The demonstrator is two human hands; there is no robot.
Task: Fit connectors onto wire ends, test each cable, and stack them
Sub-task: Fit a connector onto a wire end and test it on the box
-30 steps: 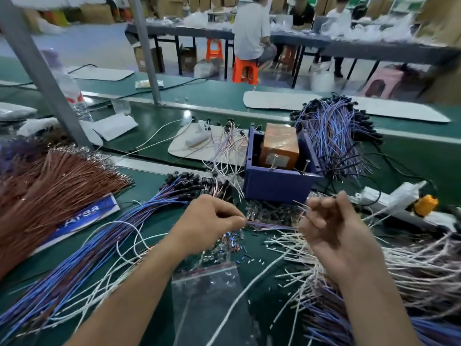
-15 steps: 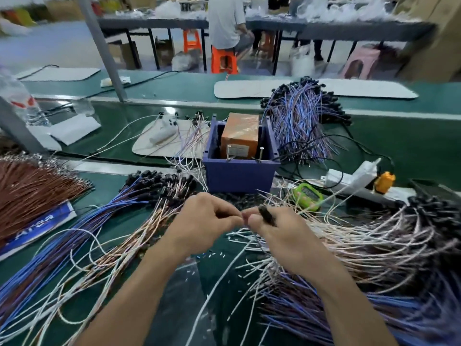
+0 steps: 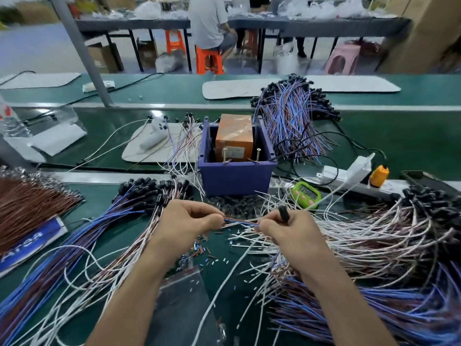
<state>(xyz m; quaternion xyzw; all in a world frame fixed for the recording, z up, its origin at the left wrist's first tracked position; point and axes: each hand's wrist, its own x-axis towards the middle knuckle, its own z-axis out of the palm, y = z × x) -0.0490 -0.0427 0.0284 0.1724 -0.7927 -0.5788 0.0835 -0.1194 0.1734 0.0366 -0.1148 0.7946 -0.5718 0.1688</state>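
- Half a second ago the left hand (image 3: pixel 189 221) and right hand (image 3: pixel 289 233) met fingertip to fingertip. Now they are apart, with a blue-and-brown wire (image 3: pixel 240 221) stretched between them over the table (image 3: pixel 411 146).
- The left hand pinches one end of the wire.
- The right hand pinches the other end, and a black connector (image 3: pixel 284 212) sticks up from its curled fingers.
- The wire looks straightened but the connector is not yet on, so fitting likely comes next.

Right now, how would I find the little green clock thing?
Find the blue bin in the middle of the table. Just right of its front corner lies the timer. Nothing else nearby is lime green with pink buttons.
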